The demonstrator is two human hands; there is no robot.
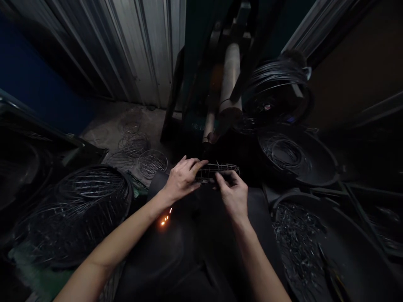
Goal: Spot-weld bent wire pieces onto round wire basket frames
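Wire frame [217, 172], small and cage-like, at centre of view just beyond a dark lap-level surface [189, 243]; long axis roughly left to right across the body, slightly raised toward the right end; left hand [182, 178] closed over the frame's left end, fingers [197, 164] curled across its top wires; right hand [233, 193] pinching the near edge a little right of the middle, thumb and fingertips on the wire; both hands in contact, the left covering more of the frame, the free right end projecting past the right hand; directly behind the frame, a machine with an upright pale cylinder [230, 75]; to its right, a coil of wire [277, 84] on a reel; lower right, a dark tray of short wire pieces [296, 239]; left, a dark tub of wire rings [85, 201]; further rings [153, 162] loose on the floor beyond; small orange glints [164, 221] beside the left wrist, source not discernible.
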